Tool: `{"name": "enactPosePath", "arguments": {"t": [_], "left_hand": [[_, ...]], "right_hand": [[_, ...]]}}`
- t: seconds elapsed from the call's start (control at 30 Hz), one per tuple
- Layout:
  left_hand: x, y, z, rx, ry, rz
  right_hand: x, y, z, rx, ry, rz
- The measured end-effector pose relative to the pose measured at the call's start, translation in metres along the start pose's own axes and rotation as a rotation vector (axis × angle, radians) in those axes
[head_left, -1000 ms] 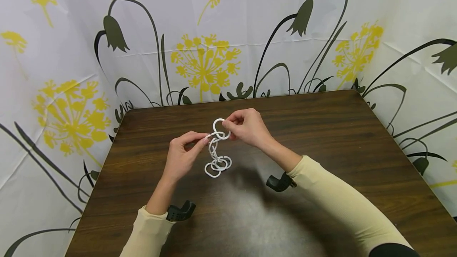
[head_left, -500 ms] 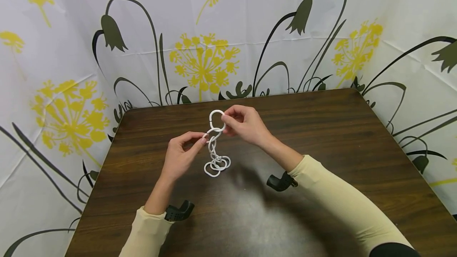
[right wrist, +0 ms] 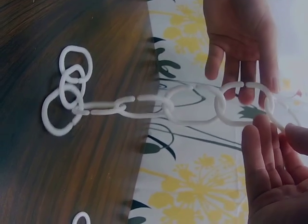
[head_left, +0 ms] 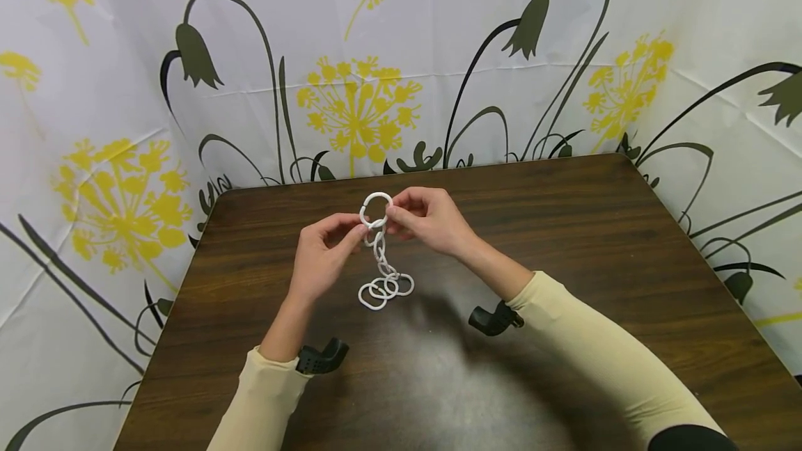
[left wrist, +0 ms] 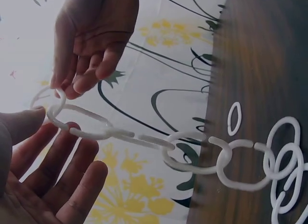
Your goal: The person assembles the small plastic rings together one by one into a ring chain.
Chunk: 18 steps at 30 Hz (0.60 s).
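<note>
A chain of white plastic links [head_left: 380,252] hangs between my hands down to the table. Each link is an oval ring, several with a small gap. My right hand [head_left: 432,220] pinches the right side of the end link [head_left: 376,194], which stands upright at the top. Just below and left of it, my left hand [head_left: 322,256] pinches the chain between thumb and fingers where the end link meets the one beneath. In the left wrist view the other fingers [left wrist: 79,171] spread beneath the links. The lower links [right wrist: 72,84] lie in a loose pile.
A separate white link [left wrist: 234,119] lies on the table apart from the chain. The brown wooden table [head_left: 564,228] ends at a curtain [head_left: 263,124] printed with flowers. Black wrist cameras [head_left: 322,357] stick out from both cuffs.
The right hand has raised the end link and moved slightly left. The left hand has risen to just under that link. Lower links have shifted slightly right on the table.
</note>
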<state>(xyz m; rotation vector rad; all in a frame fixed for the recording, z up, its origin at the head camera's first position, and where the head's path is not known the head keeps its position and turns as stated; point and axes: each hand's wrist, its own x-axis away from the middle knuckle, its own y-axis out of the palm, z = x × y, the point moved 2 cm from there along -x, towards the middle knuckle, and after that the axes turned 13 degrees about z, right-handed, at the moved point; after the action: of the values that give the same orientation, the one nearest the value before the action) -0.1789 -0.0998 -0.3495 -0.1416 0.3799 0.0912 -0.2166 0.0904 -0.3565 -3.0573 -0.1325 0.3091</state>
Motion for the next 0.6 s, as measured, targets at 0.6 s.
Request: {"name": "enactPosePath", "arguments": {"t": [0.6], "left_hand": [[0.000, 0.001, 0.000, 0.006, 0.030, 0.053]], "right_hand": [[-0.012, -0.048, 0.059, 0.867, -0.226, -0.112]]}}
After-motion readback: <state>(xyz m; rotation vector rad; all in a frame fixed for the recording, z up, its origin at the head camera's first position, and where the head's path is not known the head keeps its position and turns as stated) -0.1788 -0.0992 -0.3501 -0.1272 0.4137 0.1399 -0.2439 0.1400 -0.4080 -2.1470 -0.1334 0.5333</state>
